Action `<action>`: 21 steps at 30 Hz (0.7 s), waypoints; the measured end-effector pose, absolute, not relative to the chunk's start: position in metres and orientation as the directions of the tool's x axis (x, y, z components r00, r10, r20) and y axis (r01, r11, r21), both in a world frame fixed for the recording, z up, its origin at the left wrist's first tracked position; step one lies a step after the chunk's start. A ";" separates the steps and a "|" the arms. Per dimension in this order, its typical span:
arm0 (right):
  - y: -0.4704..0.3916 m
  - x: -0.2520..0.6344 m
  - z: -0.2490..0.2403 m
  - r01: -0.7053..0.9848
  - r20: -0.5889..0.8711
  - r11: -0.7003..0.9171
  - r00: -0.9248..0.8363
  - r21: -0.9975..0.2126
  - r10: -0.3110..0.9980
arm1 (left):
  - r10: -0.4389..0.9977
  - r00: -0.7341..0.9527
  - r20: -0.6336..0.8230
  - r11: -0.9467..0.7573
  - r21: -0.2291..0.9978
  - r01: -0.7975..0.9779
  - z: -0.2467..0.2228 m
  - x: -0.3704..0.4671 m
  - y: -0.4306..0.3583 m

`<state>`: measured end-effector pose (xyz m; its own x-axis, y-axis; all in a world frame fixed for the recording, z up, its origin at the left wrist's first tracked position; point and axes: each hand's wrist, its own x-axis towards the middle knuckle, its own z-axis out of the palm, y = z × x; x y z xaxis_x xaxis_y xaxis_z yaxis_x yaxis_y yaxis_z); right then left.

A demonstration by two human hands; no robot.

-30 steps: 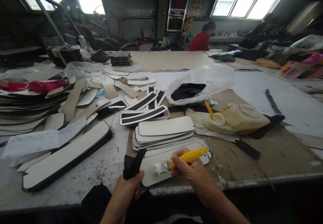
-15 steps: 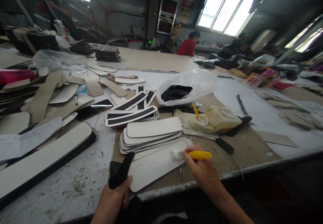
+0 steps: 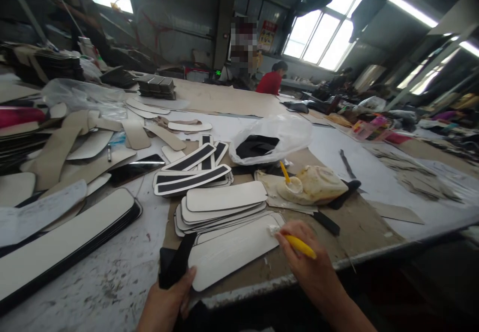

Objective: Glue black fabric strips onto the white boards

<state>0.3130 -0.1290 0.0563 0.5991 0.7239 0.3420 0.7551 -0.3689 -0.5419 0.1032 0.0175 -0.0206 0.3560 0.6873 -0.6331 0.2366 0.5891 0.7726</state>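
My right hand point(image 3: 305, 252) grips the yellow handle of a paintbrush point(image 3: 301, 246). Its whitish bristles touch the right end of a long white panel point(image 3: 234, 252) with rounded corners, which has a wet sheen. At the panel's left end, my left hand point(image 3: 170, 297) is closed around a black strip point(image 3: 183, 257), its thumb against the panel's edge; its other fingers are mostly hidden. Just behind lies a fanned stack of similar white panels point(image 3: 226, 197). Farther back sits a stained, cream-coloured plastic container point(image 3: 324, 185), with a yellow stick point(image 3: 284, 171) standing in its opening.
White-edged pieces with black centres point(image 3: 192, 180) lie behind the stack, beside a clear bag point(image 3: 292, 132) holding black material. Long panels point(image 3: 71, 237) are piled at left, near a phone point(image 3: 138, 167). The table's front edge point(image 3: 262, 287) runs close by. A person in red point(image 3: 268, 82) is far back.
My right hand has drawn the brush rightward to the panel's right end, and the handle now slopes down more. My left hand stays at the left end. The camera view has shifted slightly.
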 end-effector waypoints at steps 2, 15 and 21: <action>-0.124 0.302 0.065 0.730 0.315 -0.331 0.593 -0.598 0.741 | 0.673 0.354 -0.649 0.633 0.753 0.177 -0.007 0.102 0.020; -0.046 0.215 0.063 -0.119 -0.245 -0.222 0.241 -0.968 0.939 | 0.456 0.747 -0.484 0.715 0.699 0.017 0.044 0.080 0.007; -0.059 0.216 0.055 -0.129 -0.221 -0.188 0.324 -0.974 0.920 | 0.430 0.746 -0.509 0.659 0.742 0.126 0.040 0.087 -0.008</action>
